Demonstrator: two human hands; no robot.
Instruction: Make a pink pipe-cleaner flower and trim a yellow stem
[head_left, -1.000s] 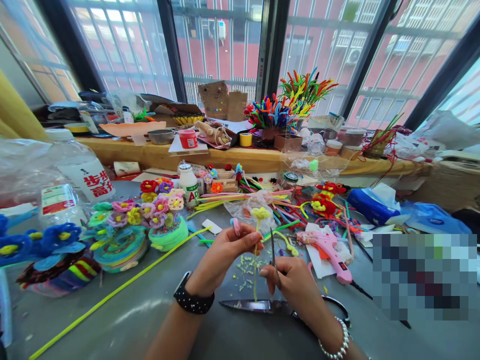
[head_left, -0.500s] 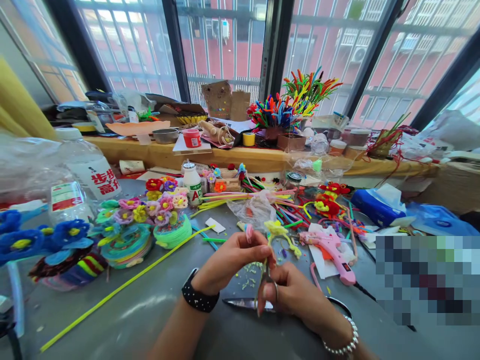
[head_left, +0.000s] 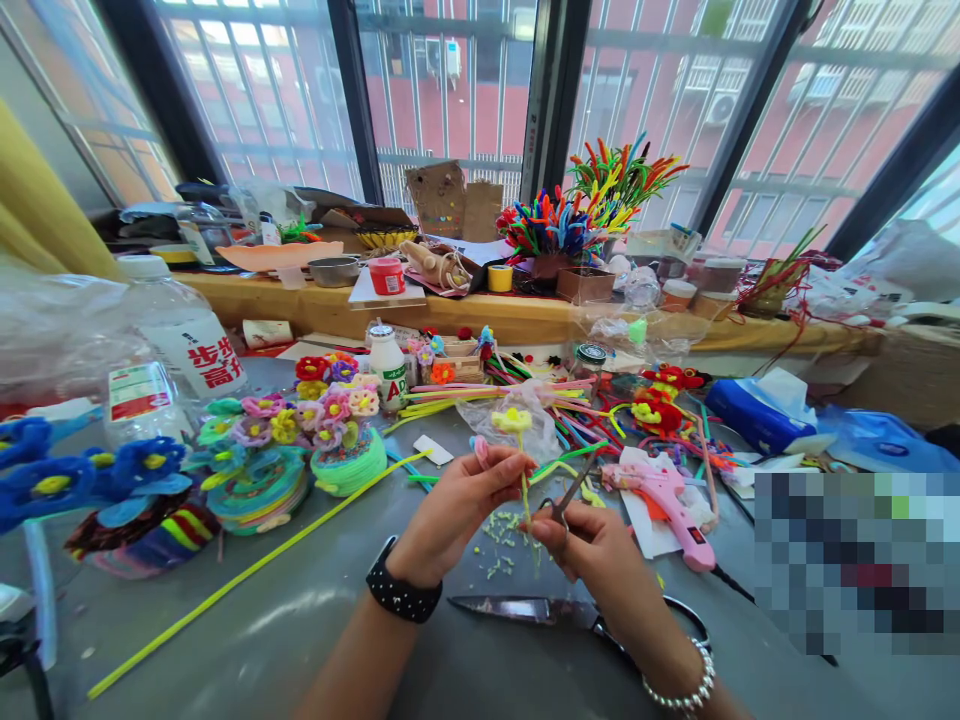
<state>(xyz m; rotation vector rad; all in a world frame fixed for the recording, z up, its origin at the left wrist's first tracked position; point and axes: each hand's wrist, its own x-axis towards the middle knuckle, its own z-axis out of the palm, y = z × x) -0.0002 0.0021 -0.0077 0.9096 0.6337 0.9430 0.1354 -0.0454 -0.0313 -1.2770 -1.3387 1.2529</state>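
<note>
A yellow pipe-cleaner flower [head_left: 511,420] stands upright over the desk, its fuzzy stem pinched between the thumb and fingers of my left hand [head_left: 469,505]. Something pink [head_left: 481,450] shows at a finger of that hand. My right hand [head_left: 592,545] holds small scissors [head_left: 576,488], blades pointing up and to the right. Its thumb and fingertip are close to the lower stem; whether they touch it I cannot tell. Large scissors [head_left: 517,608] lie beneath my right wrist. Pale yellow clippings [head_left: 501,540] are scattered on the grey desk under the flower.
A pink glue gun [head_left: 679,520] rests on white paper to the right. Finished pipe-cleaner flower pots [head_left: 349,460] stand at left, beside a long yellow pipe cleaner [head_left: 262,570]. Loose pipe cleaners [head_left: 465,397], a plastic bag and a white bottle [head_left: 387,368] lie farther back.
The flower has swung from leaning right to upright. My right hand has moved right, and the small scissors have turned away from the stem, blades up and rightward.
</note>
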